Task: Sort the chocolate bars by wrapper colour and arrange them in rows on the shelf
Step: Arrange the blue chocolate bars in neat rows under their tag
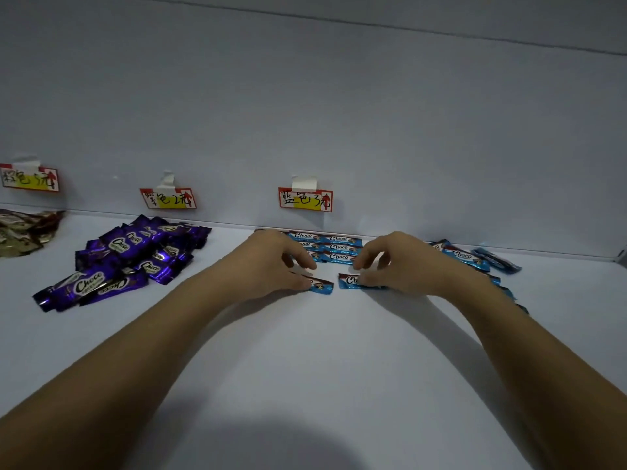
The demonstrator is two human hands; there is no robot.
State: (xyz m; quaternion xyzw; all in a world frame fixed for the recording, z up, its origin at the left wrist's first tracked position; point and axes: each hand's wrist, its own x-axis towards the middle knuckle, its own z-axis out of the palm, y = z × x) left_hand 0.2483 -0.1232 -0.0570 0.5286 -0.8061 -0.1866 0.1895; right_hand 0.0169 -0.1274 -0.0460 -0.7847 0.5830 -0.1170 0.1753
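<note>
Blue-wrapped Choco bars lie in neat rows (pixel 339 247) against the back wall of the white shelf (pixel 305 351). In front of the rows, my left hand (pixel 274 262) pinches one blue bar (pixel 322 286) that lies flat on the shelf. My right hand (pixel 393 259) pinches a second blue bar (pixel 349 280) just to its right, also flat on the shelf. A small gap separates the two bars. Loose blue bars (pixel 468 257) lie scattered behind and right of my right hand, partly hidden by my forearm.
A heap of purple Choco bars (pixel 129 259) lies at the left. Brown and gold wrappers (pixel 23 232) sit at the far left edge. Three handwritten price labels are taped to the back wall: left (pixel 30 179), middle (pixel 168 199), right (pixel 305 200).
</note>
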